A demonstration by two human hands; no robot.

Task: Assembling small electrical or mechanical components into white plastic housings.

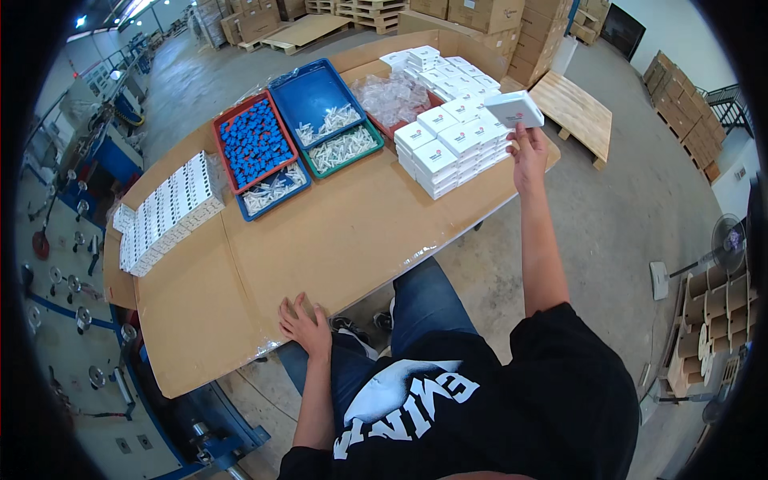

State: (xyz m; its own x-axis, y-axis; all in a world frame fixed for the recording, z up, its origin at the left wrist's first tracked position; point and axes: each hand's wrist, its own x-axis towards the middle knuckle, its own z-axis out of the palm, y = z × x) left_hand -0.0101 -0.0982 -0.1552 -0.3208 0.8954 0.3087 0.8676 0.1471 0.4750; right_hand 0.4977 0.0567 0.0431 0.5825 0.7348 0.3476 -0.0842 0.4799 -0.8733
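We have one white box [514, 109] in our right-hand grip [528, 156], arm stretched out toward the right end of the bench [312, 244]. That grip is pinching the box near its lower edge; box sits tilted, at the right rear of the stacked white boxes [446, 152]. From this angle we can't really tell if it touches the stack.

Our left-hand grip [306, 326] is spread, palm down at the near edge of the bench.

Layout, left to right: long row of small white cartons [172, 212]; red tray [267, 174] full of blue parts [256, 140], sitting over a small blue tray [280, 205] of white pieces. Beside it, a bigger blue tray [308, 82] with white pieces at its near end, overlapping a green tray [352, 163] with more of the same. Then a red bin [387, 130] of crumpled clear plastic [390, 98], just left of the stacks.

Off the bench: wooden pallet [574, 112] on the floor past the right end, fan [728, 240] further right.
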